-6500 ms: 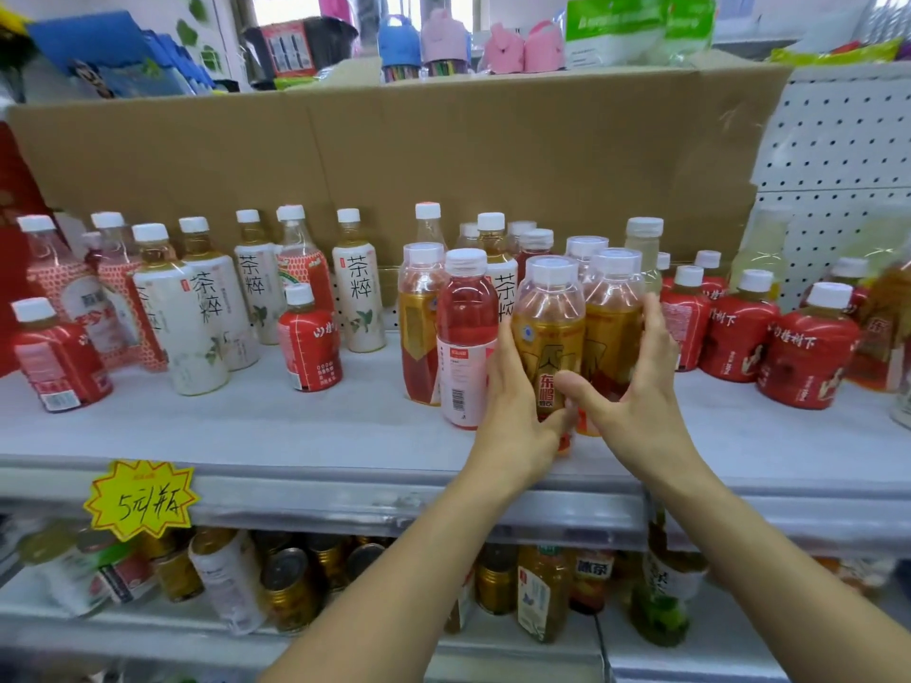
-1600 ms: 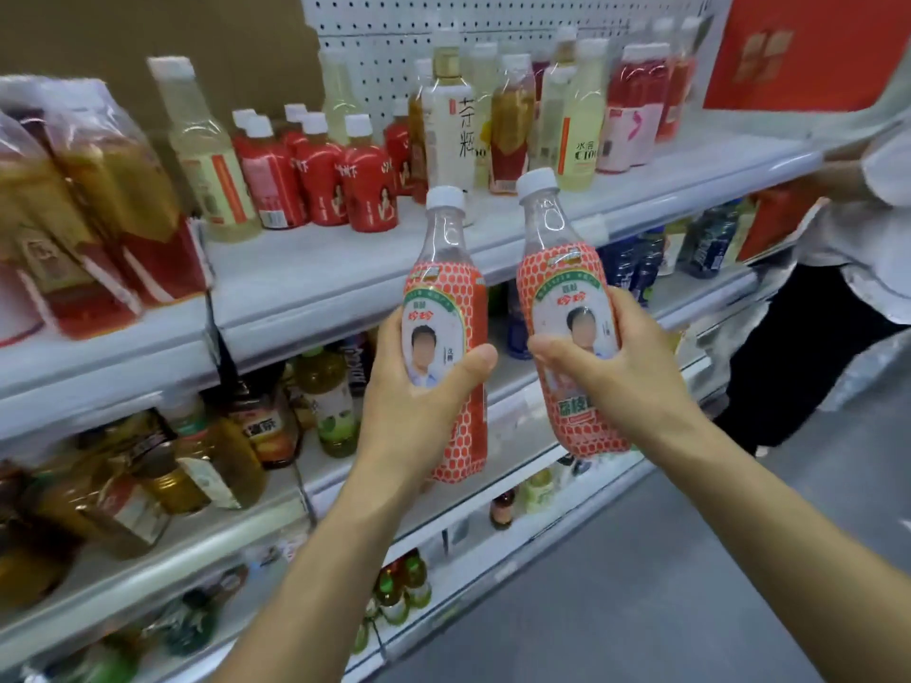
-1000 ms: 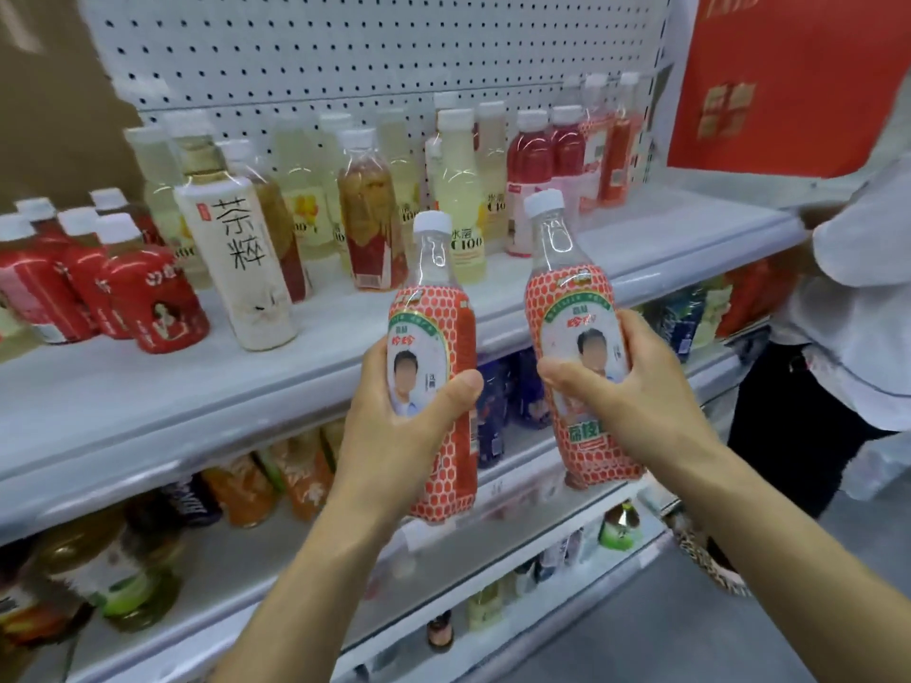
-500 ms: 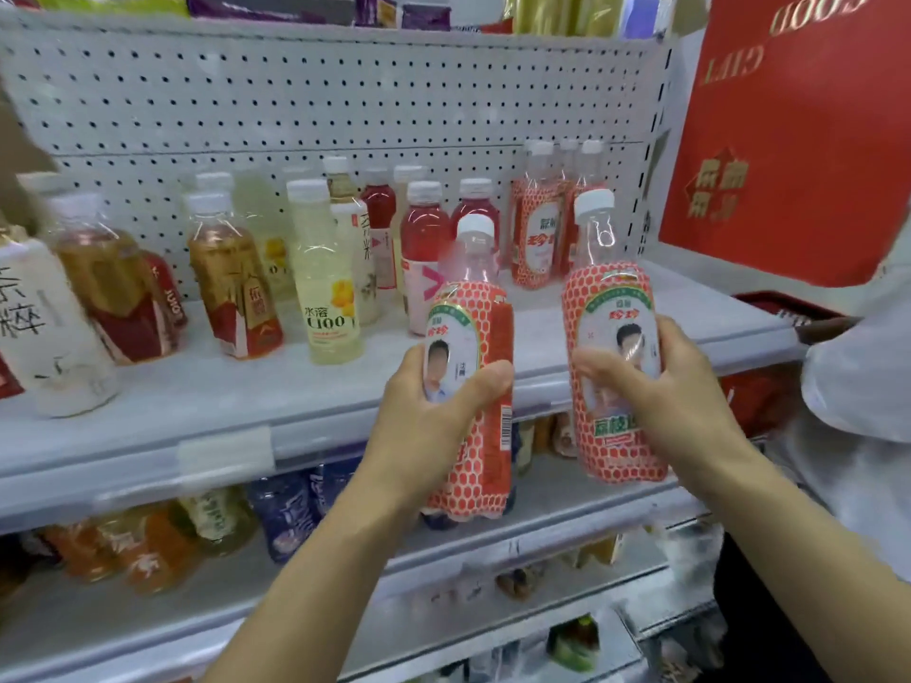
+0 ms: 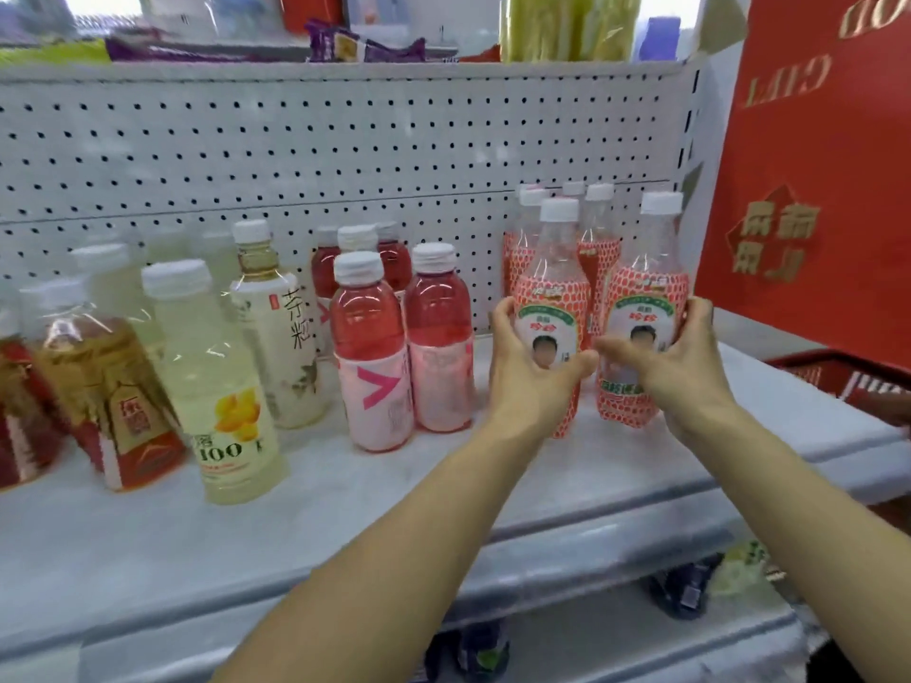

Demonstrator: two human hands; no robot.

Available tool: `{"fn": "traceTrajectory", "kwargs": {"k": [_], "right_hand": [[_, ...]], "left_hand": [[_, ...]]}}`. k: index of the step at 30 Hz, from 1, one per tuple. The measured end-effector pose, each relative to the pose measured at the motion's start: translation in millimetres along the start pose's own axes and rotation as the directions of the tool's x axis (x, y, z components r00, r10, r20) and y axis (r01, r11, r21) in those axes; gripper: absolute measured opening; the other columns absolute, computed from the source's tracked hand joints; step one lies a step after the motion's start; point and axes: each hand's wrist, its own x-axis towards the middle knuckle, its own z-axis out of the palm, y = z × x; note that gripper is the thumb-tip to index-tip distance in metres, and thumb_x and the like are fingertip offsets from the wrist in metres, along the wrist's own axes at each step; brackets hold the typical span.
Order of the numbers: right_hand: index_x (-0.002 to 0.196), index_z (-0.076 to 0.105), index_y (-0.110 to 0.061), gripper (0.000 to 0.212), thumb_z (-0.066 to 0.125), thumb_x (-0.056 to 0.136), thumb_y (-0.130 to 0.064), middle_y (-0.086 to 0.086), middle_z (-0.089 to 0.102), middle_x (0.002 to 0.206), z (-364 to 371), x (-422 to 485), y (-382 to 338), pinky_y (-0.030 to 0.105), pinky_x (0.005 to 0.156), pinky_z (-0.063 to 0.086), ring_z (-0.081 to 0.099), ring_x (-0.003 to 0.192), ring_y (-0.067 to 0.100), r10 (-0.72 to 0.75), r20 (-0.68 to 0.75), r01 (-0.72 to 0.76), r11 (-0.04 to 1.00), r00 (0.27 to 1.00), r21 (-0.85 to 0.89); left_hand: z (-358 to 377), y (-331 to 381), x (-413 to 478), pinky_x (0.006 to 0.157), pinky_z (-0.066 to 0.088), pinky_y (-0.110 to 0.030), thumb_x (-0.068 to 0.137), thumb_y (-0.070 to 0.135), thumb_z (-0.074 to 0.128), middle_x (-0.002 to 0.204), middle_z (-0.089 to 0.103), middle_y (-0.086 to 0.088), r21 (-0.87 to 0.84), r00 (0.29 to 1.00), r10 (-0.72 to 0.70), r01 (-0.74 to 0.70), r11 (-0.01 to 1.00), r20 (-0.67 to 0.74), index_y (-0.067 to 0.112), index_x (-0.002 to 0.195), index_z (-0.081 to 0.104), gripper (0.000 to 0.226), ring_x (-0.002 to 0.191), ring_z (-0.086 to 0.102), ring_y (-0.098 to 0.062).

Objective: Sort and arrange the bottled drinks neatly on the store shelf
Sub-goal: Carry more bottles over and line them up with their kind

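Gripped upright, side by side: left bottle point(image 5: 552, 298) and right bottle point(image 5: 646, 298), clear plastic with round white caps and red-and-white scale-patterned sleeves, at 2 o'clock on the smooth white shelf point(image 5: 345, 510). Curled round the first, left hand point(image 5: 522, 377); round the second, right hand point(image 5: 685, 367), thumbs across the labels. Just behind at 12, matching bottles point(image 5: 599, 224); at 9, pink bottles point(image 5: 369, 357); beyond, perforated pegboard point(image 5: 296, 155).

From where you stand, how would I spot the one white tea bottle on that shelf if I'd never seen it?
Start at the white pegboard behind the shelf and look down to the bottles. Left of the pink drinks, just behind the front pale yellow drink, stands the tea bottle. It alone has an opaque white wrap with black brush characters down its side.
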Motion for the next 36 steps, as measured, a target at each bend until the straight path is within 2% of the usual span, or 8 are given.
{"fn": "traceTrajectory", "kwargs": {"k": [6,10,13,17,21,26,29,36], "right_hand": [[0.126,0.031,-0.024,0.074,0.083,0.075,-0.012,-0.005,0.060,0.111,5.8,43.6,19.4,0.049,0.090,0.055,0.064,0.100,0.012,-0.013,0.061,0.015,0.999,0.998,-0.031],[0.129,0.028,-0.032,0.077,0.082,0.077,-0.018,0.001,0.052,0.127,7.0,53.9,21.7,0.052,0.101,0.048,0.056,0.117,0.022,0.002,0.063,0.004,0.995,0.998,-0.100],[0.144,0.026,-0.020,0.075,0.074,0.085,-0.018,-0.003,0.030,0.141,6.3,36.4,6.5,0.033,0.113,0.032,0.034,0.136,0.019,-0.232,-0.066,0.221,0.964,0.970,-0.146],[0.136,0.041,-0.007,0.053,0.064,0.089,-0.013,-0.003,0.038,0.132,27.7,10.1,-40.9,0.026,0.110,0.031,0.040,0.128,0.018,-0.656,0.021,0.654,0.749,0.754,-0.108],[0.135,0.049,-0.019,0.043,0.061,0.093,-0.026,-0.007,0.046,0.130,77.4,5.0,-75.2,0.014,0.102,0.028,0.042,0.122,0.012,-0.614,0.424,0.702,0.708,0.667,-0.079],[0.143,0.042,-0.028,0.047,0.054,0.098,-0.038,0.002,0.045,0.142,126.7,15.0,-91.6,0.034,0.104,0.037,0.043,0.130,0.021,-0.311,0.704,0.643,0.718,0.639,-0.266],[0.134,0.050,-0.027,0.042,0.059,0.096,-0.039,0.003,0.050,0.135,132.9,18.0,-95.7,0.033,0.094,0.043,0.052,0.118,0.021,-0.238,0.726,0.623,0.713,0.646,-0.321],[0.130,0.056,-0.021,0.038,0.062,0.095,-0.033,0.003,0.059,0.127,129.9,26.2,-96.6,0.031,0.090,0.046,0.056,0.106,0.017,-0.242,0.638,0.570,0.730,0.731,-0.377]], "left_hand": [[23.5,-9.3,39.6,0.106,0.047,-0.044,0.075,0.017,0.082,0.138,0.050,-0.001,0.095,0.997,-0.018,0.025,0.995,-0.075,0.041,0.140,0.019,0.094,0.125,0.054,-0.021],[10.9,10.1,12.0,0.115,0.036,-0.039,0.083,0.026,0.076,0.150,0.031,0.005,0.356,0.999,0.049,-0.045,0.934,-0.003,0.037,0.151,0.013,0.093,0.139,0.036,-0.015],[-21.4,39.9,-31.1,0.113,0.035,-0.028,0.092,0.030,0.068,0.145,0.032,0.014,0.547,0.960,0.278,-0.247,0.800,0.027,0.027,0.149,0.028,0.070,0.131,0.037,-0.003],[-80.7,76.3,-47.5,0.098,0.049,-0.036,0.094,0.023,0.061,0.125,0.052,0.009,0.681,0.749,0.644,-0.391,0.619,-0.155,0.027,0.126,0.053,0.034,0.113,0.056,-0.016],[-135.3,117.6,-2.9,0.098,0.046,-0.020,0.097,0.018,0.059,0.127,0.055,0.008,0.670,0.798,0.518,-0.205,0.714,-0.307,0.025,0.127,0.056,0.030,0.116,0.055,-0.005],[-170.5,133.7,79.8,0.087,0.042,-0.024,0.098,0.025,0.060,0.138,0.057,-0.002,0.804,0.991,0.075,0.044,0.593,-0.109,0.015,0.140,0.054,0.044,0.117,0.054,-0.014],[-171.9,129.4,98.2,0.098,0.037,-0.033,0.094,0.028,0.067,0.143,0.055,-0.007,0.902,0.995,-0.099,0.033,0.431,0.011,0.017,0.137,0.057,0.046,0.127,0.052,-0.024],[-188.3,137.0,95.0,0.107,0.039,-0.042,0.095,0.028,0.064,0.137,0.059,-0.001,0.967,0.984,-0.085,-0.133,0.218,0.154,0.022,0.119,0.070,0.026,0.128,0.052,-0.022]]}}
